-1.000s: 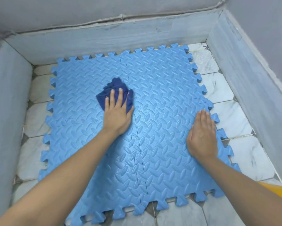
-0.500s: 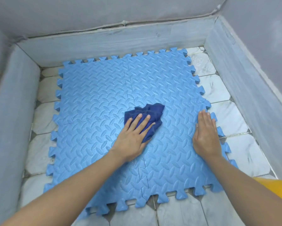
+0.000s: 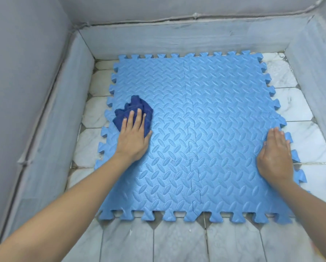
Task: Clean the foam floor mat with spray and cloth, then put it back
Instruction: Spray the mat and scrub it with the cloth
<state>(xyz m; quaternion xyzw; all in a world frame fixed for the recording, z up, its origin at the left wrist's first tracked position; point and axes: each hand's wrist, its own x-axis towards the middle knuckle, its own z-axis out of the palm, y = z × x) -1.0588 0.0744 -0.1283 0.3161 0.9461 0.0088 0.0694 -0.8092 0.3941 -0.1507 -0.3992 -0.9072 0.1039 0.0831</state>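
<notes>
Since half a second ago, the left hand [image 3: 133, 139] has swept the dark blue cloth [image 3: 134, 112] from beside the mat's middle seam out to its left edge.

Head view: the blue foam mat [image 3: 205, 129] lies flat on the white floor tiles [image 3: 177, 241], under both hands. The left hand is spread, fingers [image 3: 138, 118] pressing the bunched cloth down rather than gripping it. The right hand [image 3: 276, 157] lies flat and open, holding nothing, pinning the mat's right edge. To wipe well, I judge that overlapping strokes should run toward the bracing hand with even palm pressure, the cloth re-spread, the anchor kept firm so the mat cannot slide. No spray bottle is in view.
</notes>
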